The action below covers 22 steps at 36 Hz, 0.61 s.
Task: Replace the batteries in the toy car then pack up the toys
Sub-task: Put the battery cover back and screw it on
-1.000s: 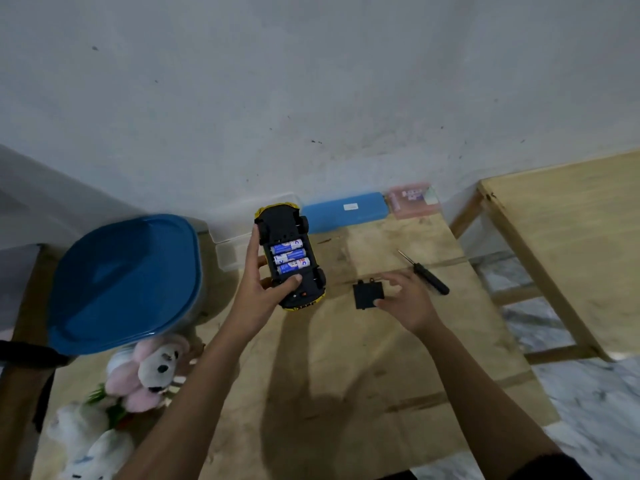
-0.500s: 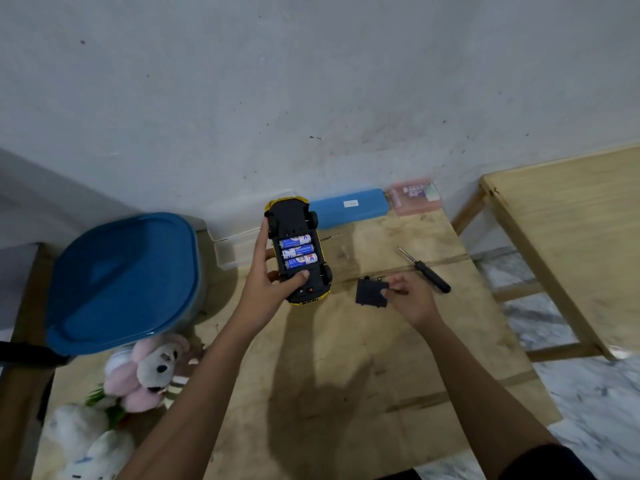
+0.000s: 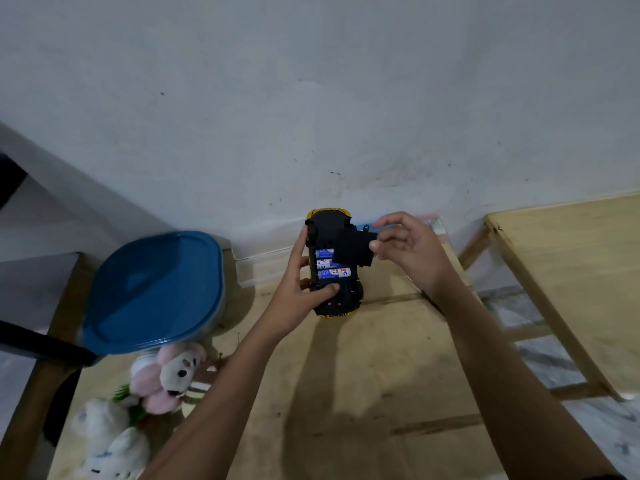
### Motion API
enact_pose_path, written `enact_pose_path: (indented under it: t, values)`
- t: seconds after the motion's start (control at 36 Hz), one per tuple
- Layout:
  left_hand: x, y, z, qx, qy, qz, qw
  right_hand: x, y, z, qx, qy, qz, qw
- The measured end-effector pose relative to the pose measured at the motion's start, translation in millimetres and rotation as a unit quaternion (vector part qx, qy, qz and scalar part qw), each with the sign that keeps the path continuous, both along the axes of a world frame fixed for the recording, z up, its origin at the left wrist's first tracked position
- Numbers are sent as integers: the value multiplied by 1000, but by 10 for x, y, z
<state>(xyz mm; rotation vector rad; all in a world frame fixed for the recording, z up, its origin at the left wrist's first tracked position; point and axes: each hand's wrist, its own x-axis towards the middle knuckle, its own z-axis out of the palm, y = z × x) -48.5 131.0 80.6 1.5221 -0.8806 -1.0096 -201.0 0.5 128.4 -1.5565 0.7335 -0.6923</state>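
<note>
My left hand [image 3: 300, 292] holds the yellow toy car [image 3: 327, 233] upside down above the wooden table [image 3: 363, 375], its black underside toward me. Blue batteries [image 3: 333, 272] lie in the open bay. My right hand [image 3: 408, 251] pinches the black battery cover [image 3: 353, 245] by its right edge and holds it over the upper part of the bay, hiding part of the batteries. The screwdriver is hidden behind my right hand.
A container with a blue lid [image 3: 152, 289] stands at the left. Plush toys [image 3: 166, 375] lie at the front left. A clear plastic box [image 3: 263, 268] sits against the wall behind the car. A second wooden table [image 3: 571, 271] stands at the right.
My right hand picked the black cover up off the table and carried it up and left onto the car's underside. The left hand raised the car slightly.
</note>
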Motion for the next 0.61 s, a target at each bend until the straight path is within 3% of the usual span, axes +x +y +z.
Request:
enact_pose_path:
  t: [0.14,0.33,0.61]
  values:
    - [-90,-10,33,-4,-9,-19,1000,30,34,-37,-20,15,-15,1000]
    - [-136,108,289,-59,55,14,997,103,201,221,-11,-26,-3,1000]
    - [-227,61,343,-104,40,58,992,139,247,256,0,-26,-2,1000]
